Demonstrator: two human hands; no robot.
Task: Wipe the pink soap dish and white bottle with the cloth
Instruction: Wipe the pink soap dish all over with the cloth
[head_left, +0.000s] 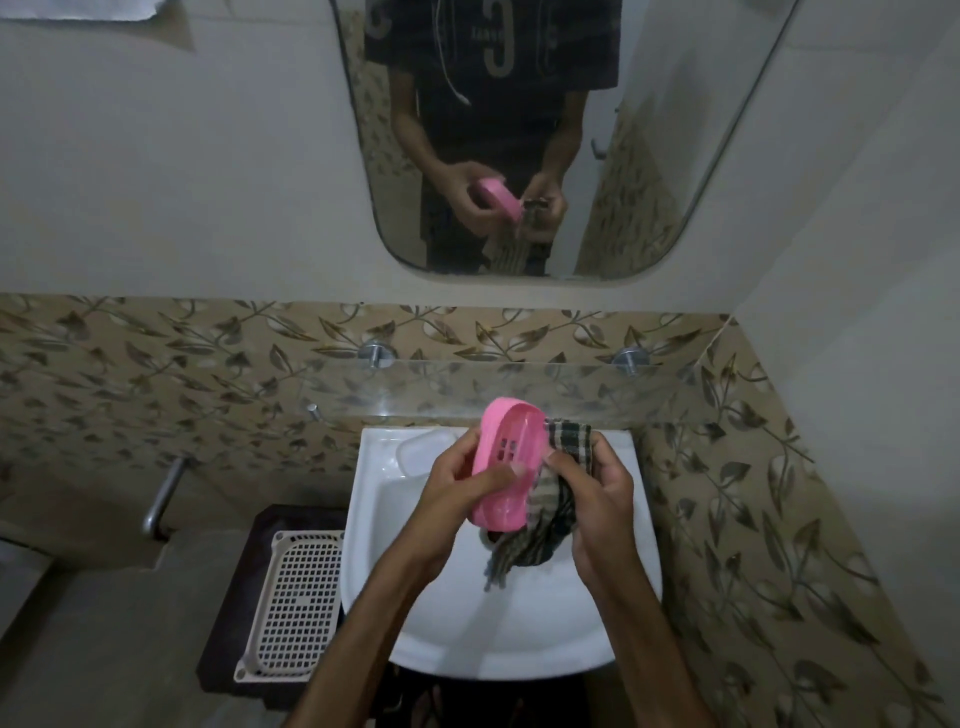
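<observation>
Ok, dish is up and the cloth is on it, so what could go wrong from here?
The pink soap dish is held over the sink by the left hand alone, gripped along one side; a hard wipe could knock it loose into the basin.

The cloth, gripped by the right hand, trails a loose end below the dish and could drag in the basin.

No white bottle is clearly identifiable here, so that half of the job may get skipped.

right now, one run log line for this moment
step: wiping dish | left hand: holds pink plastic soap dish | right hand: grips checked cloth against dish | over white sink | bottle: unseen
</observation>
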